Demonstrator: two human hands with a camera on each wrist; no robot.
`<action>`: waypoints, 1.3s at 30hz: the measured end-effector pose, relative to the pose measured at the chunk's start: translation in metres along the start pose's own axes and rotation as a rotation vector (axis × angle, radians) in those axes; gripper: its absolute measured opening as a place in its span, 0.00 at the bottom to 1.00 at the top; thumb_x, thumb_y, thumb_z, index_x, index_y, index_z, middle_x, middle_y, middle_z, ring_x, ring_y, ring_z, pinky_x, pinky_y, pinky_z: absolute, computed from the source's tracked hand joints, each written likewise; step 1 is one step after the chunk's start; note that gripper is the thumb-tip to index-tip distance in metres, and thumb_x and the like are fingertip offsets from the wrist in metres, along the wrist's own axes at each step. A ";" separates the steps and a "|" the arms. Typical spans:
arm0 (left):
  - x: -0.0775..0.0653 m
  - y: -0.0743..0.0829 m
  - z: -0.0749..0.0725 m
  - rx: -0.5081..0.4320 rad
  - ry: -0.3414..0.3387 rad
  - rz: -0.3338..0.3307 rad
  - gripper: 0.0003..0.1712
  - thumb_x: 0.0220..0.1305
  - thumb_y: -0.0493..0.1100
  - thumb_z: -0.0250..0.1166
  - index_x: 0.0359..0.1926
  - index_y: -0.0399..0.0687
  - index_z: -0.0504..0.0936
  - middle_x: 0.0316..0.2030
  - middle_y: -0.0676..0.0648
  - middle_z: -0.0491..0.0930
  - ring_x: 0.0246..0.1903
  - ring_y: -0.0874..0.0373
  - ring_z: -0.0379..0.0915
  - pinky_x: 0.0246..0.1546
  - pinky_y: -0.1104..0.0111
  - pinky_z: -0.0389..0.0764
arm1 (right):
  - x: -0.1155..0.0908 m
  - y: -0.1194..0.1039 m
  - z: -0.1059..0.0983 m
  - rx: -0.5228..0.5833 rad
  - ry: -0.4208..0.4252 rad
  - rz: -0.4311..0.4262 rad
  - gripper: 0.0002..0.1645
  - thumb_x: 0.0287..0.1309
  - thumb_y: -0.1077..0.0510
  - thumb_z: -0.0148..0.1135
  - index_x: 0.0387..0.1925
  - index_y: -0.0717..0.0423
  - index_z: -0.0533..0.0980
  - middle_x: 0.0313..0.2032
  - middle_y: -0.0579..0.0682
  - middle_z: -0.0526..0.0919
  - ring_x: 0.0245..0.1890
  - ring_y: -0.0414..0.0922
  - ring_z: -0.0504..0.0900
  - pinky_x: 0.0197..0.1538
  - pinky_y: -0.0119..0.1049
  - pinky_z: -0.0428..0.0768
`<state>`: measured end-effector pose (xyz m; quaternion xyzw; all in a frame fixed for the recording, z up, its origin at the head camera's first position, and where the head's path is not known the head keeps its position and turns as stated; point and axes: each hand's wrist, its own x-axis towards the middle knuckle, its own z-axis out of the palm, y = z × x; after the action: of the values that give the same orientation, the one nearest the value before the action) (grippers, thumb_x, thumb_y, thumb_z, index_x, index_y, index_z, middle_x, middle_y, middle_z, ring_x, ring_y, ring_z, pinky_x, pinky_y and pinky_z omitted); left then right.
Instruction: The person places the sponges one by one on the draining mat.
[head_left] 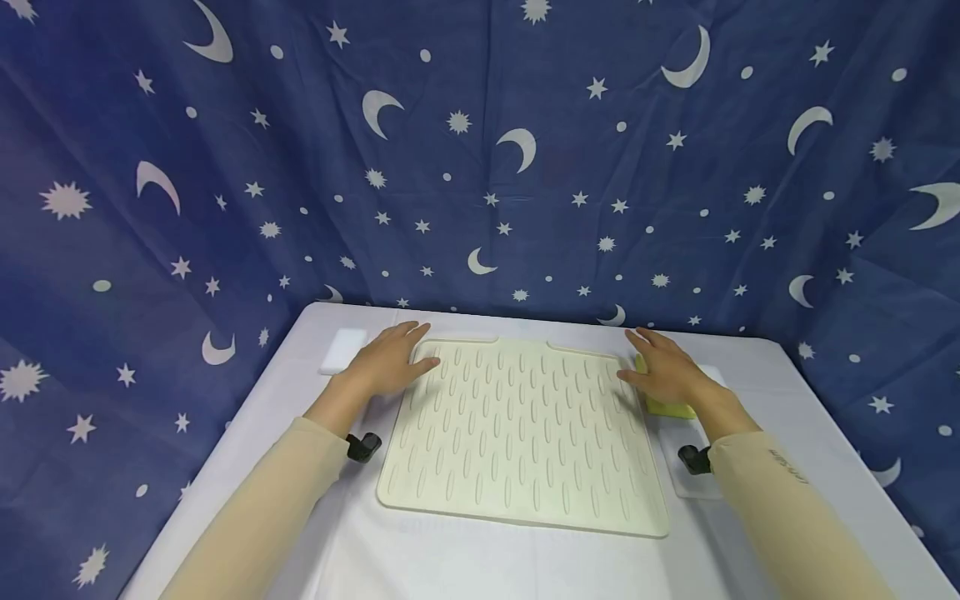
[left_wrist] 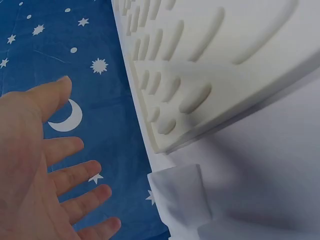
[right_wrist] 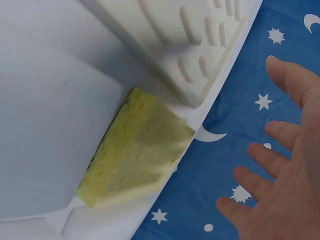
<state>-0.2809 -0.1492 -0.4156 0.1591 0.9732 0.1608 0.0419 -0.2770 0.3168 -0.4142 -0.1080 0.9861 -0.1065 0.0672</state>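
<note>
A cream drying mat (head_left: 517, 517) with rows of raised oval ridges lies in the middle of the table. My left hand (head_left: 386, 362) hovers by its far left corner, fingers spread and holding nothing. On the other side, my right hand (head_left: 663, 371) is held over the far right corner, also with spread fingers and no object in it. Below the right hand lies a yellow sponge (right_wrist: 132, 150), beside the mat's edge. A white block (left_wrist: 181, 195) sits to the left of the mat, near the left hand.
A flat white rectangular piece (right_wrist: 45, 135) lies right of the mat, next to the sponge. The table has a white cloth (head_left: 465, 562). Behind it hangs a blue curtain (head_left: 450, 225) with moons and stars.
</note>
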 end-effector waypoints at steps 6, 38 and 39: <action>-0.010 -0.001 0.004 -0.035 0.008 -0.005 0.43 0.74 0.63 0.58 0.81 0.50 0.58 0.80 0.39 0.57 0.79 0.37 0.52 0.71 0.34 0.63 | -0.005 0.012 0.000 0.002 -0.010 -0.010 0.49 0.72 0.45 0.59 0.82 0.61 0.49 0.80 0.69 0.47 0.78 0.73 0.48 0.74 0.73 0.52; -0.038 -0.005 0.047 -0.246 0.120 -0.116 0.30 0.75 0.43 0.58 0.74 0.37 0.69 0.69 0.32 0.70 0.68 0.33 0.69 0.68 0.42 0.71 | -0.017 0.044 0.001 0.067 -0.087 -0.003 0.65 0.51 0.49 0.79 0.80 0.65 0.52 0.77 0.73 0.51 0.74 0.76 0.51 0.71 0.77 0.54; -0.039 -0.004 0.048 -0.252 0.122 -0.117 0.30 0.75 0.42 0.58 0.73 0.37 0.70 0.69 0.32 0.71 0.68 0.33 0.69 0.68 0.41 0.71 | -0.017 0.044 0.001 0.066 -0.090 0.000 0.65 0.50 0.49 0.79 0.80 0.65 0.52 0.77 0.73 0.51 0.75 0.76 0.51 0.71 0.76 0.54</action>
<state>-0.2386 -0.1508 -0.4610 0.0857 0.9535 0.2886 0.0117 -0.2692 0.3625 -0.4237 -0.1102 0.9780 -0.1341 0.1152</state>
